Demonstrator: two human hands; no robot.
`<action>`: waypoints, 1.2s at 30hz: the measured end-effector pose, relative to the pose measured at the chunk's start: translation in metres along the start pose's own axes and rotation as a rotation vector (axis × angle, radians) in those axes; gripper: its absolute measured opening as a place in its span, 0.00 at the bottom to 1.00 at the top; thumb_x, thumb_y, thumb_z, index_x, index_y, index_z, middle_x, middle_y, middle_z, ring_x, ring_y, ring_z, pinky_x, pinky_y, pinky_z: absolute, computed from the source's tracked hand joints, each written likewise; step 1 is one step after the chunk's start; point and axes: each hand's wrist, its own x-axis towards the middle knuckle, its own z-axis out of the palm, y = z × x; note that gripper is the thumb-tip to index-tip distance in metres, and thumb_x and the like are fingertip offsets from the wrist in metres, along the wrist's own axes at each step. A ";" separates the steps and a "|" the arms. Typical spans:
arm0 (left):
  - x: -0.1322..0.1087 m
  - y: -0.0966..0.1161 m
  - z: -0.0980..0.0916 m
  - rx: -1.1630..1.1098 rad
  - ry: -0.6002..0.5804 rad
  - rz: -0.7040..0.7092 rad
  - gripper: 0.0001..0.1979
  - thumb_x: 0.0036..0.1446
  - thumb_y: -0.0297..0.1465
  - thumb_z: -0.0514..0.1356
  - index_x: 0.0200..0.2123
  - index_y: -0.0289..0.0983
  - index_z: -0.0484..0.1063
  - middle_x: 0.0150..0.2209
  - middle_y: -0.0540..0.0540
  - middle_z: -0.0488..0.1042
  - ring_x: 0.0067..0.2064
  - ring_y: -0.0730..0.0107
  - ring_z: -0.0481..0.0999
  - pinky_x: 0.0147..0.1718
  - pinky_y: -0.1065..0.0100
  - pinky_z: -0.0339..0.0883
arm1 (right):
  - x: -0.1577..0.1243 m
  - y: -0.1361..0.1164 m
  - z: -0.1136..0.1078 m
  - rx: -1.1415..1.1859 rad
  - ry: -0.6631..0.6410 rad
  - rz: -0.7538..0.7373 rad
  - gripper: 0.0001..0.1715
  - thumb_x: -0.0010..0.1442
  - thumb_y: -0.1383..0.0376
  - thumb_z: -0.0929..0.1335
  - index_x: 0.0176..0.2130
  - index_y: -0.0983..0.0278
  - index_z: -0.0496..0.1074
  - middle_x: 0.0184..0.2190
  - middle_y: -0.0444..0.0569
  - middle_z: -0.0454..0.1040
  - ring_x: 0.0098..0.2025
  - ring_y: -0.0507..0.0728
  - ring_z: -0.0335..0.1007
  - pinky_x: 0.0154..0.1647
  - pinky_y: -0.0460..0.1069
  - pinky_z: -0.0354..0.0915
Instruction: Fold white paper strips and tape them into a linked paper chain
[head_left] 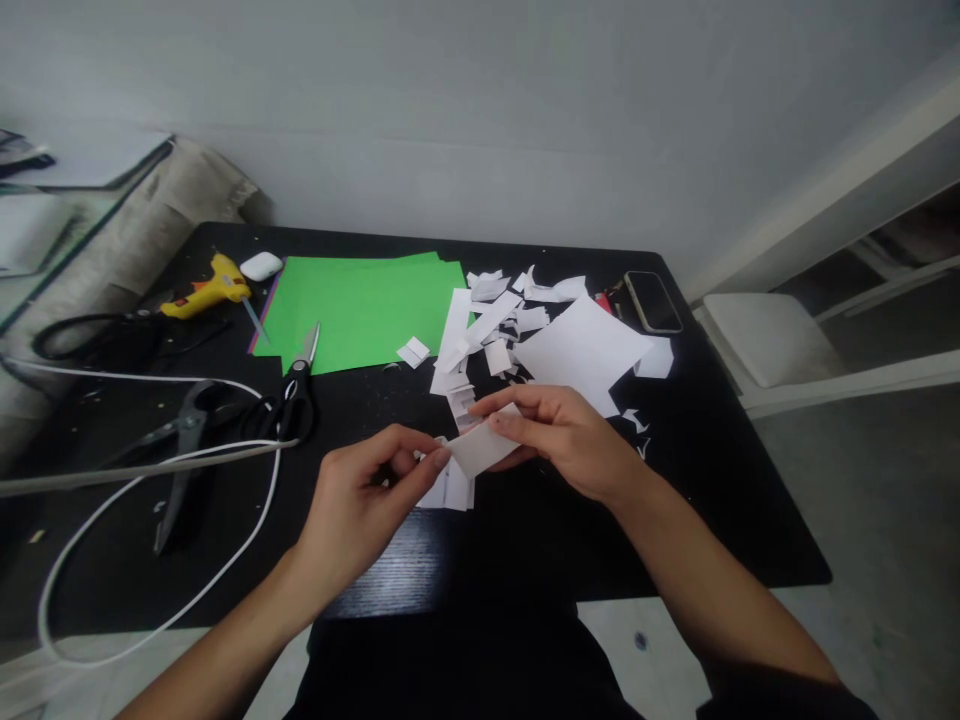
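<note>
1. Two-handed grip on one white paper piece, held up over the black tabletop
2. Pinched at one end between thumb and forefinger of the left hand; clasped at the other, thumb above and fingers beneath, by the right hand
3. Could crease or tear, if pulled from both ends at once or squeezed too hard under the right thumb
4. Could slip from the left fingertips, with only a corner caught there, and drop onto the loose cut papers just below
5. Could then be hard to pick out, being as white as the paper scraps heaped beyond
6. Crowded in front by that heap, with a large white sheet beside it and a smartphone farther right
7. Laid out to the far left: green sheets, with a small white paper square at the near edge and the blade tips of black-handled scissors on top
8. Hemmed in on the left by a looped white cable around dark shears; might snag a left sleeve or wrist, if swung that way
9. Set farther back, well apart from both hands: a yellow glue gun and a small white case
</note>
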 end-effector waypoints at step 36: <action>0.049 -0.058 -0.114 1.217 -0.234 -0.400 0.23 0.71 0.44 0.53 0.49 0.27 0.68 0.44 0.29 0.79 0.48 0.42 0.81 0.47 0.52 0.73 | 0.024 -0.009 -0.009 -0.126 0.245 0.137 0.07 0.60 0.64 0.75 0.36 0.64 0.74 0.39 0.50 0.79 0.42 0.57 0.81 0.40 0.51 0.82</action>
